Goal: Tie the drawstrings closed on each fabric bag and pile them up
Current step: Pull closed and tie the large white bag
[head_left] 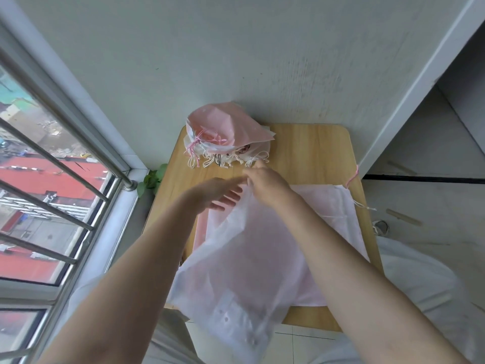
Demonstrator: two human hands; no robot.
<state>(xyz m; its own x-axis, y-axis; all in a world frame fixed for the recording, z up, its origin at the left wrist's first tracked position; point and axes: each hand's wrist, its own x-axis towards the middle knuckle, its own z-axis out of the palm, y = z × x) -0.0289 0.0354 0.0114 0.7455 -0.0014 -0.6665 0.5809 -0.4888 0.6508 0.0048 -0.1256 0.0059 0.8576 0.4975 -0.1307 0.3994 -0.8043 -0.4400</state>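
Observation:
A thin white fabric bag point(236, 261) hangs lifted over the near half of the small wooden table point(320, 156). My right hand point(265, 183) pinches its gathered top edge. My left hand point(223, 194) is beside it with fingers stretched toward the same top edge, touching the fabric. Flat bags point(338, 208), white and pale pink, lie underneath, with a pink drawstring point(351, 178) sticking out at the right. At the table's far left sits a pile of tied bags point(225, 137), pink on top, with white and pink string loops hanging forward.
A wall stands right behind the table. A barred window point(52, 179) runs along the left, with a green leaf sprig point(152, 179) in the corner. A white wall edge and tiled floor are to the right. My white-clad lap point(420, 285) is below.

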